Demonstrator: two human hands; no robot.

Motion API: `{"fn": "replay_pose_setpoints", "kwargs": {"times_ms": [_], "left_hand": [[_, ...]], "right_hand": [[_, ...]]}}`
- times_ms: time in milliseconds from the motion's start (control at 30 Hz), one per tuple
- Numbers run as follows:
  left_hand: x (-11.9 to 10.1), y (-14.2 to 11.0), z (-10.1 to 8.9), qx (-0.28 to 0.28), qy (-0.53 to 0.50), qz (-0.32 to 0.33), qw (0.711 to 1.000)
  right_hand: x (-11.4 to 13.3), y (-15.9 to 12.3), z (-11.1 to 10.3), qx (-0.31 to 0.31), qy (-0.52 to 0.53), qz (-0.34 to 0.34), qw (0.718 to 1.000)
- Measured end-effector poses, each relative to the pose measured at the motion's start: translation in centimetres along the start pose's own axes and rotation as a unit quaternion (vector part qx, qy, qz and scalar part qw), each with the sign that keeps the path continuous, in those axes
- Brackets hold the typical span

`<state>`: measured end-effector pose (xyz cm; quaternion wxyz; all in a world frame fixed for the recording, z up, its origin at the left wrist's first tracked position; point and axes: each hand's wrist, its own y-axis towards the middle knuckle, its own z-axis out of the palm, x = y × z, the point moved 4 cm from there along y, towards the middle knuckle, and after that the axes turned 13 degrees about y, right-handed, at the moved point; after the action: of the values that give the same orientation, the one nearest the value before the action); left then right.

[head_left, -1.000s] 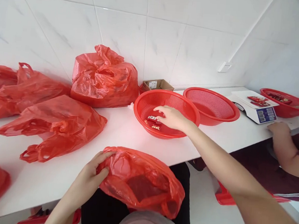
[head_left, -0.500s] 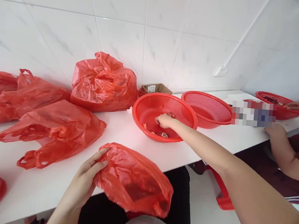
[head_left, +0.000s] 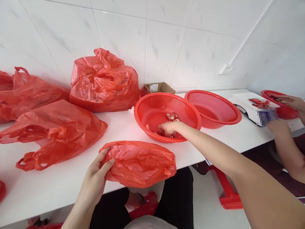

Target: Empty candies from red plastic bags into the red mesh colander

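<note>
My left hand (head_left: 97, 173) grips the rim of a thin red plastic bag (head_left: 139, 167), thumb inside the mouth and fingers outside. The bag gapes toward me at the table's front edge, over my lap. My right hand (head_left: 168, 128) reaches down into a red perforated plastic basket (head_left: 152, 111). Its fingers are curled among a few small patterned packets, and whatever they hold is hidden. One red-and-white packet (head_left: 173, 116) lies in the basket just behind this hand.
Full red bags (head_left: 104, 85) stand and lie along the left side. A second red basket (head_left: 211, 110) and a small cardboard box (head_left: 158, 88) are behind. At right, a co-worker's hands (head_left: 293, 102) are near a white scale (head_left: 246, 101) and another basket (head_left: 288, 111).
My left hand has lifted and tilted the bag, so its mouth now faces up more. My right hand has shifted slightly down among the packets. The co-worker's far hand has moved left.
</note>
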<state>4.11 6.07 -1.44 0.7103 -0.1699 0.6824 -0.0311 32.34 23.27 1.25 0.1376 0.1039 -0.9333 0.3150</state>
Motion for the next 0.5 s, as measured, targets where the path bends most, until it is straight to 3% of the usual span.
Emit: {"fn": "replay_pose_setpoints", "kwargs": {"times_ms": [167, 233, 300, 367, 433, 500], "left_hand": [[0.2, -0.2, -0.4, 0.0, -0.004, -0.003, 1.0], [0.3, -0.1, -0.4, 0.006, -0.008, -0.002, 1.0], [0.5, 0.1, -0.3, 0.008, -0.01, -0.004, 1.0], [0.7, 0.1, 0.1, 0.014, -0.012, -0.011, 1.0], [0.8, 0.0, 0.5, 0.031, -0.014, -0.018, 0.999], [0.7, -0.4, 0.6, 0.053, -0.013, -0.025, 0.998]], "right_hand": [[1.4, -2.7, -4.0, -0.147, 0.015, -0.054, 0.988], [3.4, -5.0, -4.2, -0.21, 0.087, -0.127, 0.966], [6.1, -7.2, -2.4, -0.206, 0.219, -0.235, 0.924], [8.8, -8.6, 1.4, -0.123, 0.314, -0.31, 0.889], [10.5, -8.8, 5.2, -0.117, 0.318, -0.334, 0.879], [10.9, -8.0, 8.1, -0.137, 0.283, -0.319, 0.894]]}}
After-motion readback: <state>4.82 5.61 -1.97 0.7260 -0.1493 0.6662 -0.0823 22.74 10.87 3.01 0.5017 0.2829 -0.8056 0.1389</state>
